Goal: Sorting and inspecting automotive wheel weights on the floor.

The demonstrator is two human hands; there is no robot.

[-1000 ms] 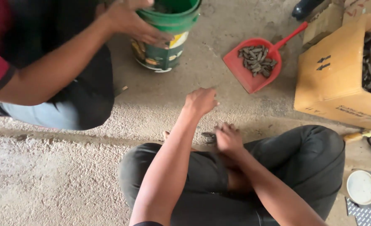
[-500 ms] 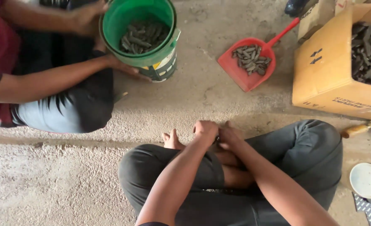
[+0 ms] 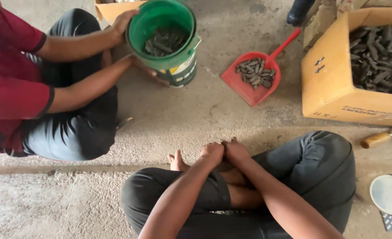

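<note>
I sit cross-legged on a concrete floor. My left hand (image 3: pixel 213 153) and my right hand (image 3: pixel 236 150) rest side by side over my crossed ankles, fingers curled, knuckles touching; whether they hold anything is hidden. In front of me a person in a red shirt tilts a green bucket (image 3: pixel 178 66) holding dark metal pieces (image 3: pixel 164 42), one hand (image 3: pixel 124 22) on its rim and the other (image 3: pixel 148 71) under its side. A red dustpan (image 3: pixel 244 86) with more dark pieces (image 3: pixel 255 71) lies on the floor ahead of my hands.
At the right stands a yellow cardboard box (image 3: pixel 333 84) full of dark metal pieces. A wooden-handled tool (image 3: pixel 378 138) lies by my right knee, with a white lid (image 3: pixel 390 194) beside it. Another cardboard box (image 3: pixel 114 8) is behind the bucket.
My left hand came back from reaching over the floor and joined the right at my ankles. The other person pulled the bucket toward themselves and tilted it, showing the pieces inside.
</note>
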